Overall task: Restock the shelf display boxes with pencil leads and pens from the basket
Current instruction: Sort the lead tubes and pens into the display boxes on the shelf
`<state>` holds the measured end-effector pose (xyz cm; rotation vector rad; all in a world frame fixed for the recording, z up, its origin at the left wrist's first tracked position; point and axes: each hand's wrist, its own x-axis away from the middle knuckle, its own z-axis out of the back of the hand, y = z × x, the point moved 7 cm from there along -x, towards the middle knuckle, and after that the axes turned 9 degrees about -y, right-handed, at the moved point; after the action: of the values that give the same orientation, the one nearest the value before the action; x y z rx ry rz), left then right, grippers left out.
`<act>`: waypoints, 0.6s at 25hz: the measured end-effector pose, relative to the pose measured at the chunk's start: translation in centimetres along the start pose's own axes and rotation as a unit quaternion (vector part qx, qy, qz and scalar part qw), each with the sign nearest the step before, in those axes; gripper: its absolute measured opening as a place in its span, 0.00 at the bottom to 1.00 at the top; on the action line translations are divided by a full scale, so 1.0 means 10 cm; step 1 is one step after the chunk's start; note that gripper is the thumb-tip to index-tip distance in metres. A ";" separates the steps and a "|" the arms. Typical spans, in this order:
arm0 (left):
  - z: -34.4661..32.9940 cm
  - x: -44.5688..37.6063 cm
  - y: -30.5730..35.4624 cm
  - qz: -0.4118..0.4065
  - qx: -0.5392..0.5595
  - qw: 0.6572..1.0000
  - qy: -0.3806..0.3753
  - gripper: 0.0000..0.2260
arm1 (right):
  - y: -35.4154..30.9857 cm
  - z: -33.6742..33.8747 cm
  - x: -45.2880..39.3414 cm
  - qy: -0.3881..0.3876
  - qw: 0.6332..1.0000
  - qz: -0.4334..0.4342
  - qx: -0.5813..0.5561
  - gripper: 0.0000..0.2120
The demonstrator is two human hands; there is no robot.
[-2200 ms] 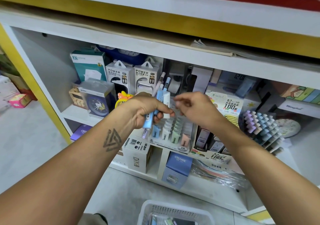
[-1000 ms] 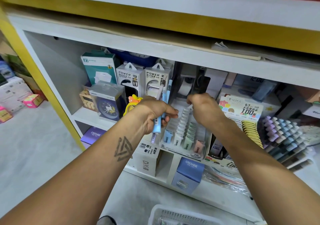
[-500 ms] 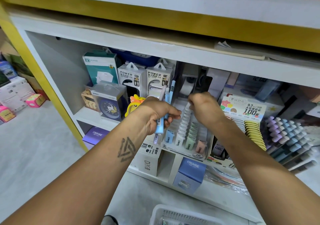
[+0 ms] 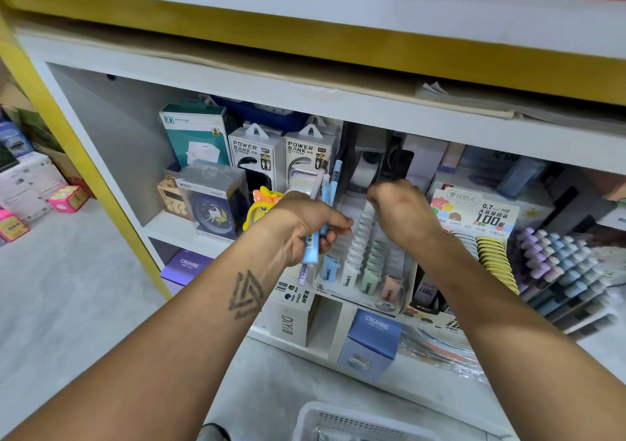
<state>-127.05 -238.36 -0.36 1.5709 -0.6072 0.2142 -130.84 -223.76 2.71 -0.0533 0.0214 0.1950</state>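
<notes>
On the shelf (image 4: 176,227), the display box (image 4: 364,264) takes my right hand (image 4: 403,213) pinching a lead case (image 4: 368,207) into the white row's back (seat it square), left hand (image 4: 298,227) gripping pens (image 4: 321,210).

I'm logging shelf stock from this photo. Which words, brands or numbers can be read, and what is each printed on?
"POWER BANK": two white hanging boxes.
"CRUHRE": purple box and blue box.
"0.7 mm/HB" and "100": header card of the lead display box.
"2B": front lip of the pencil lead tray.
"DIYID": white carton, uncertain.
Too small or blurred: the teal box, the pens' labels in the left hand, the Chinese print.
</notes>
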 end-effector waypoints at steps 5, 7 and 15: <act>-0.01 0.00 0.00 -0.003 -0.005 1.000 -0.001 0.04 | 0.00 -0.16 -0.04 -0.054 0.998 0.009 -0.012 0.13; -0.03 0.00 -0.02 0.005 -0.006 1.000 -0.009 0.04 | 0.02 -0.17 -0.05 -0.043 0.998 0.004 -0.042 0.11; -0.06 -0.03 -0.04 0.005 -0.016 0.999 -0.028 0.06 | -0.04 -0.12 -0.03 -0.036 0.994 0.005 -0.107 0.13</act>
<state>-126.95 -237.76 -0.76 1.5477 -0.6597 0.1670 -131.05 -224.28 1.52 -0.2599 -0.0709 0.2076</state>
